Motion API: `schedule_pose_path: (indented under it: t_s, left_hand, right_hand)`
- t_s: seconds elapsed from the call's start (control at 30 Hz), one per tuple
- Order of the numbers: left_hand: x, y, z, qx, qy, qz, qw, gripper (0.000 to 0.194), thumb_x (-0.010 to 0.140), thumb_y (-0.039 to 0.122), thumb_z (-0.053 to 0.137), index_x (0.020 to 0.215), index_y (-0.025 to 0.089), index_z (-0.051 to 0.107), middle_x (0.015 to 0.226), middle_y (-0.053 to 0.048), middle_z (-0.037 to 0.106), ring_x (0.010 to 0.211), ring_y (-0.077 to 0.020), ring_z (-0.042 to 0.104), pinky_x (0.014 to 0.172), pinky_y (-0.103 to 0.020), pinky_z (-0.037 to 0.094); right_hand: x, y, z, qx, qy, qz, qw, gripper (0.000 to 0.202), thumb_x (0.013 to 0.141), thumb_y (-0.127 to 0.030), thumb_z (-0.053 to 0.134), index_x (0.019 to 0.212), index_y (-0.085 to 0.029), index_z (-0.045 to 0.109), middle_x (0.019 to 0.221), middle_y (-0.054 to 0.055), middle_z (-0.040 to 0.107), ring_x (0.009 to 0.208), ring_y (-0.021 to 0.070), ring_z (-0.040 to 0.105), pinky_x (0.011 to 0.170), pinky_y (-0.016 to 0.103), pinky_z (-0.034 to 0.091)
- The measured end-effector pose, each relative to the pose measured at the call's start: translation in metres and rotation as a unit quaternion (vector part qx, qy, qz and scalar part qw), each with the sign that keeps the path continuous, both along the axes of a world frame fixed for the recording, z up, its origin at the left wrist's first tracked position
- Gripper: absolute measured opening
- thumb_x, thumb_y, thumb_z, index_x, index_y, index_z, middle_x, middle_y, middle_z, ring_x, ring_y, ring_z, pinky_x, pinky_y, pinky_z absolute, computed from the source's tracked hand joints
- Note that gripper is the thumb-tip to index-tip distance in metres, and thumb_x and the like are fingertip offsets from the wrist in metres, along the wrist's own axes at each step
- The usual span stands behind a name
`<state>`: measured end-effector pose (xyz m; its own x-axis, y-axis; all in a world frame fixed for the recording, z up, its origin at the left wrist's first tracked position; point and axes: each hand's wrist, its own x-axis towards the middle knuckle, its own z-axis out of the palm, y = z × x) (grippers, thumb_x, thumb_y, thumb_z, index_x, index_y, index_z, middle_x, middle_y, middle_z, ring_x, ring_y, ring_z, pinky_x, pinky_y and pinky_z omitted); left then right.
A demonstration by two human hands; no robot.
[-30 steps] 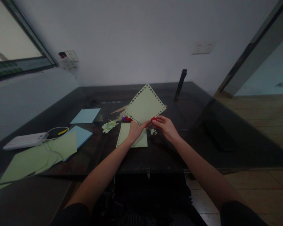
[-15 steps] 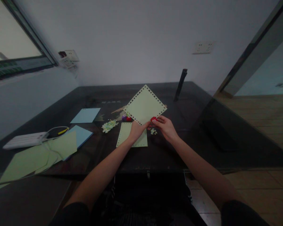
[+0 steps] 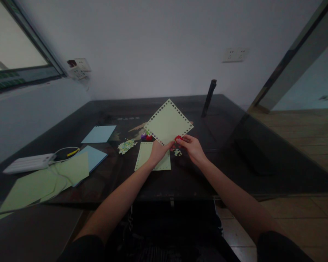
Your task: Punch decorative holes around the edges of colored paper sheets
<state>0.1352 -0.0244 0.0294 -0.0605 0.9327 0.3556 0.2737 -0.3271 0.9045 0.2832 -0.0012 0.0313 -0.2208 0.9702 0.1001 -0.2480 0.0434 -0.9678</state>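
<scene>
Left grip: pinched on hole-edged green sheet; right grip: closed on small red item; dark surface adjoins pale wall

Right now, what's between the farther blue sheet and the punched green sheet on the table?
A pile of small pale pieces, as the head view shows.

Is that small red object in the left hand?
No, the right hand holds the small red object, while the left hand holds the raised pale green sheet near its lower corner.
</scene>
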Motion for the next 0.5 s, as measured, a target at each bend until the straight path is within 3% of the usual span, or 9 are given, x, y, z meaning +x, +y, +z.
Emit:
schedule_pose_path:
  t_s: [0.5]
  left_hand:
    - [0.0006, 0.0001, 0.0003, -0.012, -0.004, -0.019, 1.0, 0.014, 0.077, 0.025, 0.061, 0.082, 0.013, 0.064, 0.06, -0.002, 0.066, 0.051, -0.014, 0.06, 0.059, -0.026, 0.05]
  right_hand:
    - [-0.0001, 0.0006, -0.0004, -0.003, 0.003, -0.003, 1.0, 0.023, 0.059, -0.034, 0.077, 0.071, -0.019, 0.066, 0.076, 0.003, 0.066, 0.069, 0.0143, 0.058, 0.062, 0.028, 0.042]
